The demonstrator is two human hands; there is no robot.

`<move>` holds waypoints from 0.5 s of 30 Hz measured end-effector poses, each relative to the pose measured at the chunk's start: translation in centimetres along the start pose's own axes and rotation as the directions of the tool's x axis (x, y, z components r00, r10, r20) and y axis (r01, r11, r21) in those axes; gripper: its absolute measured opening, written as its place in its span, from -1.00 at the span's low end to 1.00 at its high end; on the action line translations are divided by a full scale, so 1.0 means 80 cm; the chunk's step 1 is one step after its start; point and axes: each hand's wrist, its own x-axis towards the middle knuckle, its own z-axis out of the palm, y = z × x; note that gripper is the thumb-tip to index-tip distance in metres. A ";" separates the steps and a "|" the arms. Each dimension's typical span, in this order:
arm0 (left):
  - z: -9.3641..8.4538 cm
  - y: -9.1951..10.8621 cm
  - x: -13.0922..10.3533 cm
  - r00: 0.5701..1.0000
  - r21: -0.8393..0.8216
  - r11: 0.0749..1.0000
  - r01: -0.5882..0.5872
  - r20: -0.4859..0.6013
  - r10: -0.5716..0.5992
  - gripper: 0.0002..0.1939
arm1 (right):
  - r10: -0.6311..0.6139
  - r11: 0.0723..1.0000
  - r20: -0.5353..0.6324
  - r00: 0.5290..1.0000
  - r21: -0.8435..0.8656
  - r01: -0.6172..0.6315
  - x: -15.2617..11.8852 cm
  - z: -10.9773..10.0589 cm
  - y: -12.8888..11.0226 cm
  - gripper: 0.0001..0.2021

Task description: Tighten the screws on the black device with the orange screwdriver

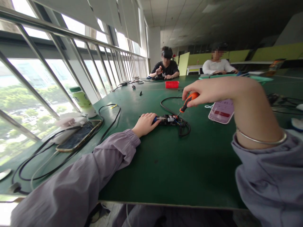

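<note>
A small black device (167, 119) with exposed parts and thin coloured wires lies on the green table (165, 164). My left hand (146, 124) is wrapped over its left end, where a bit of blue shows. From the right, my right hand (201, 90) grips an orange and black screwdriver (188, 101) by its handle. The screwdriver slants down to the left, its tip at the right part of the device among the wires. A black cable (187, 130) curls beside the device's right end, and another loops behind it.
A pink-screened phone (222, 111) lies right. At left are a dark phone (79, 136), cables and a green-capped bottle (83, 101) near the railing. A red tray (172, 84) stands farther back. Two people (165, 65) sit at the far side.
</note>
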 end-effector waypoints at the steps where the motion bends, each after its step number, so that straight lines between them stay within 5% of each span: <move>1: 0.000 0.000 0.000 1.000 -0.003 1.000 0.001 0.000 -0.001 -0.62 | -0.023 1.000 -0.015 1.000 -0.020 0.023 0.000 0.000 0.001 -0.77; 9: -0.001 0.000 -0.001 1.000 -0.018 1.000 0.006 0.003 -0.006 -0.63 | 0.116 0.989 0.102 0.988 0.085 -0.124 -0.002 0.002 -0.006 -0.68; 15: -0.004 0.002 -0.002 1.000 -0.011 1.000 0.004 0.017 -0.004 -0.63 | 0.077 0.988 -0.145 0.986 0.140 -0.057 -0.003 0.021 -0.019 -0.81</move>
